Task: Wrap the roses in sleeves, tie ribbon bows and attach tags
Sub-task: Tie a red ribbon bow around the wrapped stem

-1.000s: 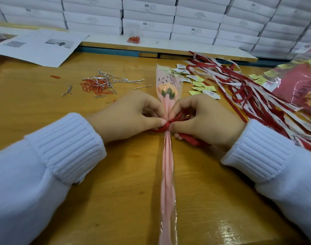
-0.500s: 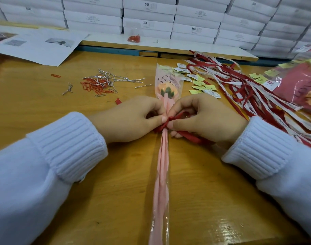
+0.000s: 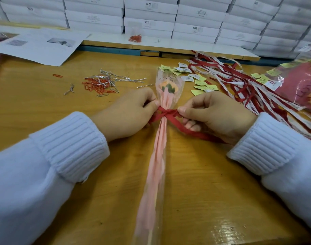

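one red ribbon [image 3: 166, 113] cinches the clear-sleeved rose [image 3: 168, 87], ends pinched

The desk [image 3: 45, 110] is honey-yellow wood with darker grain streaks. At its centre the rose [image 3: 168, 87] shows a peach-orange head and green sepals under a clear sleeve [image 3: 178, 82] printed with dark lettering. The stem wrap [image 3: 158, 156] is pale pink and crinkled. A plain red ribbon [image 3: 167, 114] circles it. The cuffs [image 3: 69, 144] are white and ribbed. At 11 o'clock, orange-red paper clips [image 3: 95, 86] lie among silver twist ties [image 3: 119, 78]. At 1 o'clock are yellow-green and white tags [image 3: 200, 83], then red and white printed ribbon strips [image 3: 239, 85]. At 12 o'clock stand white boxes [image 3: 151, 15].
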